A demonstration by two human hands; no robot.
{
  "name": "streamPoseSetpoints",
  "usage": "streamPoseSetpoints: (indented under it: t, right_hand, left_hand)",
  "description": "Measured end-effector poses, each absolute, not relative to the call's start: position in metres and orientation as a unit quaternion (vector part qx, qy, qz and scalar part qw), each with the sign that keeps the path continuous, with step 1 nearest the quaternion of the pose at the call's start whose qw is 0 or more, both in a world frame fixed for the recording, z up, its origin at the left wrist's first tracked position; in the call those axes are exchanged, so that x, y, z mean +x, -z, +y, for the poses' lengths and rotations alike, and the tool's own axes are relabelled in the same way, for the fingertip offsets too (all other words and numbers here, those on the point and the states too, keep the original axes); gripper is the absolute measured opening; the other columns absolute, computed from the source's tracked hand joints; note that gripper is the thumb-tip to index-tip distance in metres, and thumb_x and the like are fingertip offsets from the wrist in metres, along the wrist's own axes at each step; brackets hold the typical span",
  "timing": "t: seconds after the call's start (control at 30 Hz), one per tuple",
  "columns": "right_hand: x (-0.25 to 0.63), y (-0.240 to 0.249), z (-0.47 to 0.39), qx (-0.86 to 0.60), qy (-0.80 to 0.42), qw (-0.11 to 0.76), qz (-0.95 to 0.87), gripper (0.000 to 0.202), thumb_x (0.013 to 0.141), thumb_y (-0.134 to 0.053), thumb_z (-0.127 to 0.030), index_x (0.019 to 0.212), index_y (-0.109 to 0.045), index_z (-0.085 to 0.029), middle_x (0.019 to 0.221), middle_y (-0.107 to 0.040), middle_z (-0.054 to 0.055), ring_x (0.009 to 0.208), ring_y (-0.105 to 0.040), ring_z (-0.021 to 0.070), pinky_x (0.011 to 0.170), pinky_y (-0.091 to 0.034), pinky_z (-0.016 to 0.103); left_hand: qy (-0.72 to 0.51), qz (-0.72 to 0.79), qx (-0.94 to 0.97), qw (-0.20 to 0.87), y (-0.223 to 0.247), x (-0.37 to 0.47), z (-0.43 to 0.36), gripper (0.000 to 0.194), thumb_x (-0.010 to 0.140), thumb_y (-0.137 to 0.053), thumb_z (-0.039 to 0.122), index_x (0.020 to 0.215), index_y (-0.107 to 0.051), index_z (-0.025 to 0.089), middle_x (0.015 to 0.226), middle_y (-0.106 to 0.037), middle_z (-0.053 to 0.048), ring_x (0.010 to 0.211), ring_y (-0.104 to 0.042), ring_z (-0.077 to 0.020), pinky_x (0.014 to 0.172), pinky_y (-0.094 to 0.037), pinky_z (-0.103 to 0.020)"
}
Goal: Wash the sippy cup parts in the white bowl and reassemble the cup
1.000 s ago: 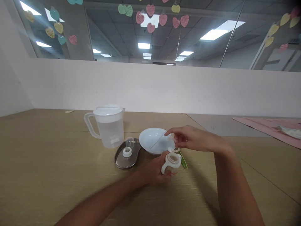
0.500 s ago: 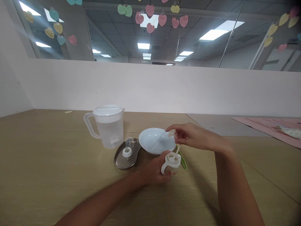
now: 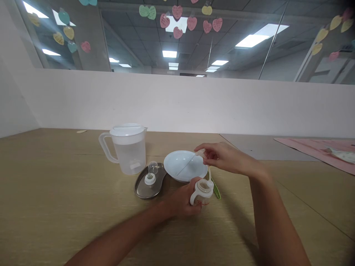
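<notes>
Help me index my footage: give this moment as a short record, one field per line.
left hand: grips a small bottle with a white handle
right hand: pinches a small clear piece, a pale strip hanging below
metal tray: holds a white ring and clear cap
white bowl: beyond the bottle
pitcher: lidded, left of the bowl
pink cloth: far right

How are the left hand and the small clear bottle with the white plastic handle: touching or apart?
Touching. The head view shows the left hand gripping the small clear bottle, its fingers against the side.
</notes>
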State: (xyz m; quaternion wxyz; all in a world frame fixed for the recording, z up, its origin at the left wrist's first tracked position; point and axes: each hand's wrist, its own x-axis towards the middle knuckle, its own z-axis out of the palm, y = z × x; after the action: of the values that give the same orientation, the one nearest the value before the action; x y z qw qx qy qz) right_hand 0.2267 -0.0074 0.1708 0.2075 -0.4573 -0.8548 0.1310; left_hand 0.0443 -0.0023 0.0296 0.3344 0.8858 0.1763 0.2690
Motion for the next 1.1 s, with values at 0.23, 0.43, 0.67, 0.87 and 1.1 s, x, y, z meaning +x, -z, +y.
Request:
streamPoseSetpoints:
  t: [0.23, 0.43, 0.67, 0.87, 1.1]
  right_hand:
    - [0.221, -0.169, -0.006, -0.443, -0.135, 0.208, -0.862, 0.034, 0.079, -0.051, -0.018, 0.112, -0.058, -0.020, 0.079, -0.062, 0.002, 0.069, -0.056, 0.0138, 0.060, -0.041, 0.024]
    - [0.222, -0.164, -0.001, -0.487, -0.157, 0.092, -0.854, 0.030, 0.073, -0.057, -0.022, 0.102, -0.063, -0.017, 0.077, -0.063, 0.003, 0.066, -0.057, 0.0147, 0.056, -0.040, 0.023]
    - [0.220, -0.164, -0.001, -0.539, -0.170, 0.045, -0.824, 0.027, 0.072, -0.060, -0.030, 0.096, -0.061, -0.018, 0.075, -0.066, 0.003, 0.064, -0.061, 0.0156, 0.052, -0.041, 0.022]
    - [0.223, -0.161, -0.003, -0.584, -0.261, 0.008, -0.768, 0.037, 0.078, -0.056, -0.035, 0.107, -0.053, -0.013, 0.056, -0.063, 0.003, 0.044, -0.058, 0.0148, 0.043, -0.041, 0.022]
    - [0.192, -0.159, -0.009, -0.543, -0.128, 0.129, -0.820, 0.028, 0.084, -0.050, -0.035, 0.102, -0.060, -0.016, 0.068, -0.065, 0.003, 0.052, -0.057, 0.0126, 0.050, -0.037, 0.023]
  left_hand:
    - [-0.276, 0.184, 0.885, 0.327, -0.028, 0.044, -0.002, 0.054, 0.074, -0.053, 0.021, 0.122, -0.029, 0.022, 0.097, -0.052, -0.003, 0.079, -0.050, -0.0153, 0.072, -0.045, -0.028]
    - [-0.273, 0.196, 0.883, 0.328, -0.031, 0.044, -0.005, 0.052, 0.072, -0.052, 0.017, 0.121, -0.033, 0.021, 0.094, -0.053, -0.001, 0.076, -0.050, -0.0143, 0.071, -0.045, -0.027]
    - [-0.290, 0.189, 0.875, 0.340, -0.030, 0.044, -0.005, 0.057, 0.071, -0.053, 0.016, 0.124, -0.032, 0.022, 0.101, -0.055, -0.002, 0.085, -0.053, -0.0165, 0.076, -0.045, -0.029]
    - [-0.293, 0.179, 0.879, 0.330, -0.029, 0.045, -0.005, 0.052, 0.071, -0.053, 0.016, 0.119, -0.034, 0.020, 0.100, -0.055, -0.003, 0.083, -0.053, -0.0172, 0.074, -0.045, -0.028]
    - [-0.273, 0.183, 0.896, 0.297, -0.031, 0.043, -0.004, 0.048, 0.071, -0.055, 0.019, 0.115, -0.036, 0.019, 0.100, -0.054, -0.004, 0.081, -0.053, -0.0166, 0.072, -0.046, -0.028]
